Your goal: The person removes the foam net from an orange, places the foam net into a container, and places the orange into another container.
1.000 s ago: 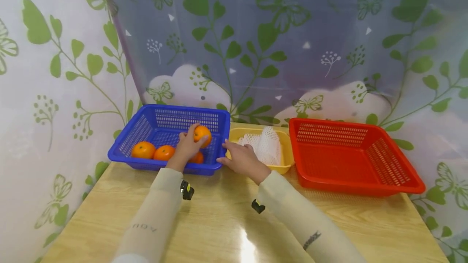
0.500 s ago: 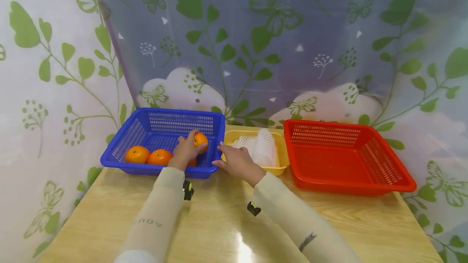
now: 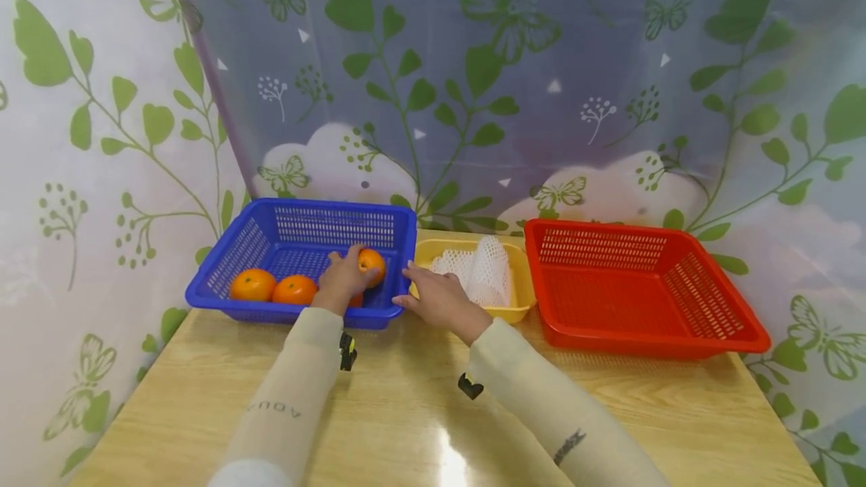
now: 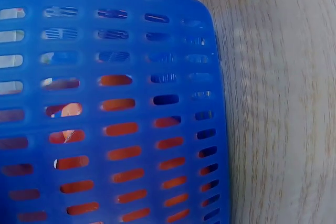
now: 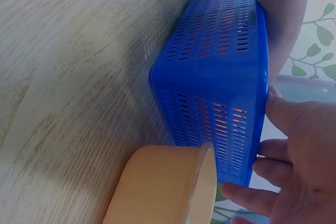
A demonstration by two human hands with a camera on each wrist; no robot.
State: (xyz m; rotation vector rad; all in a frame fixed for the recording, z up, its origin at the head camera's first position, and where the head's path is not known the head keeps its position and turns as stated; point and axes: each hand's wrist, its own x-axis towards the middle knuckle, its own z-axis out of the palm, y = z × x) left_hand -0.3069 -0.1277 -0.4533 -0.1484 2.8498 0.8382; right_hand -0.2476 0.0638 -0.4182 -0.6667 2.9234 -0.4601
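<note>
My left hand (image 3: 343, 277) reaches over the front rim of the blue basket (image 3: 325, 209) and holds an orange (image 3: 372, 267) at its right end. Two more oranges (image 3: 253, 285) lie along the basket's front wall, and part of another shows beneath the left hand. In the left wrist view the slotted wall of the basket (image 4: 142, 114) hides most of that hand, with orange colour behind the slots. At the basket's right rim is my right hand (image 3: 443, 297), its thumb and fingers spread and extended, fingertips right at the rim (image 5: 304, 150).
A small yellow basket (image 3: 524, 284) holding white foam netting (image 3: 492, 269) stands just right of the blue one. Beyond it sits a red basket (image 3: 622, 307) with nothing visible inside. All stand on a wooden table (image 3: 392, 412) before a patterned curtain (image 3: 460, 96).
The orange in my left hand has gone lower into the blue basket and slightly to the right. My right hand stays at the rim. The head view has shifted a little.
</note>
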